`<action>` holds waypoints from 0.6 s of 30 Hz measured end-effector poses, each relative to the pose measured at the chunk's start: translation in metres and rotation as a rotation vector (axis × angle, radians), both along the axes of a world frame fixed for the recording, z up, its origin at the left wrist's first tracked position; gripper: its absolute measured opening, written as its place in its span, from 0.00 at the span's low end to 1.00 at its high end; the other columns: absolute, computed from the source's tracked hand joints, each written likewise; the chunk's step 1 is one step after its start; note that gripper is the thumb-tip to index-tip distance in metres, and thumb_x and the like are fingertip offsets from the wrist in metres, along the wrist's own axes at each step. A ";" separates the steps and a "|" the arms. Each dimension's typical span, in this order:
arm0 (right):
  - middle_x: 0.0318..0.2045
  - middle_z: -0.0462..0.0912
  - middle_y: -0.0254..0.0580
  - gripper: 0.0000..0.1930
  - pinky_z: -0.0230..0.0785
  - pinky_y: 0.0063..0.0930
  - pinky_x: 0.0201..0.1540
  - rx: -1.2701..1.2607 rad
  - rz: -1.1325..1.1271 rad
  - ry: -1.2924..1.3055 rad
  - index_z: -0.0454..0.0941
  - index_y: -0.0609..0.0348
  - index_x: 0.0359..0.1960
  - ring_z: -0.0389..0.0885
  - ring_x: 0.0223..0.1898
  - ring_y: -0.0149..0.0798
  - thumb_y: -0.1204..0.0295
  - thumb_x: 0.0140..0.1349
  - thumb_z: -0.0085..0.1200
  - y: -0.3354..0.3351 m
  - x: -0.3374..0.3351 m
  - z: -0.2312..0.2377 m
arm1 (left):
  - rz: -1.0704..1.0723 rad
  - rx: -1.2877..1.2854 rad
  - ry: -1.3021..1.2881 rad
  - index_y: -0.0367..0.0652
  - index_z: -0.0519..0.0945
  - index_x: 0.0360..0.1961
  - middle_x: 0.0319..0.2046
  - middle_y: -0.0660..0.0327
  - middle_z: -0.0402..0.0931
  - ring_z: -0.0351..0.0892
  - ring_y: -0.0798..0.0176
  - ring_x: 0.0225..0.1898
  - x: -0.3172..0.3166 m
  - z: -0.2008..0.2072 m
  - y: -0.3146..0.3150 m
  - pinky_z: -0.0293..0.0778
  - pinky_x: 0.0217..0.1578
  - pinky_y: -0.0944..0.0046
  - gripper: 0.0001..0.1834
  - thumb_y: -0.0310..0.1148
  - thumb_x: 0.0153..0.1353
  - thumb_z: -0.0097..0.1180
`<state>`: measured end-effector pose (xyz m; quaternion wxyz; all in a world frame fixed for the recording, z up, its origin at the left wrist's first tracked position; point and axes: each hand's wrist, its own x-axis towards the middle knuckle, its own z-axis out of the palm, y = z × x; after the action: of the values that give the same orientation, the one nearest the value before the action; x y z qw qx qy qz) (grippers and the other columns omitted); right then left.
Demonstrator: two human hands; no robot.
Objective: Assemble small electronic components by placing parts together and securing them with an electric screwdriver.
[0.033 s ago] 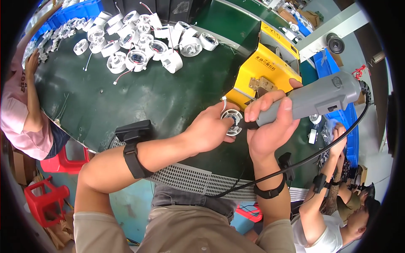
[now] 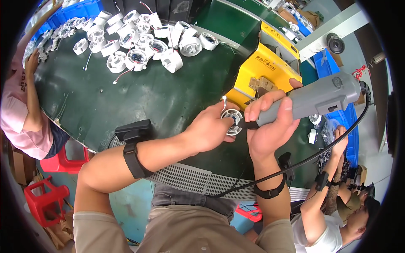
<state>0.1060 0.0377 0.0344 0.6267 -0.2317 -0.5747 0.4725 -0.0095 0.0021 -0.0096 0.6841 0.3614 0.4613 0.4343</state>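
My left hand (image 2: pixel 209 131) grips a small round white housing (image 2: pixel 228 131) with a dark circuit board inside, low over the green table. A short white-plugged wire rises from the housing beside my fingers. In my right hand (image 2: pixel 272 130) is a grey electric screwdriver (image 2: pixel 314 99), its fingers wrapped round the front of the body. The dark nose of the tool points left into the housing; whether the bit touches a screw is hidden. A black cable loops from the tool's rear end down toward my lap.
Just beyond my hands stands a yellow boxy machine (image 2: pixel 263 63) with a metal bracket. Several white round housings (image 2: pixel 137 59) with wires lie heaped at the far left of the green table (image 2: pixel 147 95). Blue bins (image 2: pixel 350 139) stand at the right. Co-workers sit on both sides.
My hands, the housing and the screwdriver hold the same place. At the right, the co-worker's hand and wrist have shifted slightly.
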 end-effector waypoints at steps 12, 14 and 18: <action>0.23 0.67 0.41 0.22 0.67 0.27 0.19 0.093 0.045 -0.067 0.53 0.59 0.58 0.68 0.16 0.32 0.62 0.68 0.40 0.004 0.004 -0.013 | 0.036 0.002 0.013 0.30 0.70 0.51 0.43 0.47 0.76 0.82 0.58 0.38 0.001 -0.003 0.003 0.82 0.38 0.63 0.16 0.26 0.64 0.41; 0.23 0.67 0.41 0.22 0.68 0.28 0.20 0.196 0.082 -0.125 0.53 0.60 0.58 0.68 0.16 0.33 0.63 0.67 0.41 0.006 0.007 -0.017 | 0.040 0.011 -0.018 0.30 0.70 0.51 0.45 0.48 0.75 0.81 0.57 0.40 0.004 -0.005 0.003 0.82 0.39 0.62 0.16 0.27 0.64 0.42; 0.26 0.73 0.41 0.22 0.67 0.21 0.26 0.172 0.093 -0.069 0.54 0.63 0.57 0.72 0.20 0.29 0.67 0.67 0.44 -0.002 -0.004 -0.022 | 0.057 -0.012 -0.086 0.32 0.68 0.56 0.47 0.51 0.73 0.78 0.57 0.46 -0.007 -0.001 -0.002 0.83 0.43 0.58 0.18 0.27 0.66 0.44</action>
<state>0.1023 0.0361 0.0126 0.6014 -0.1663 -0.6447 0.4416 -0.0167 -0.0001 -0.0102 0.6928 0.3249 0.4443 0.4659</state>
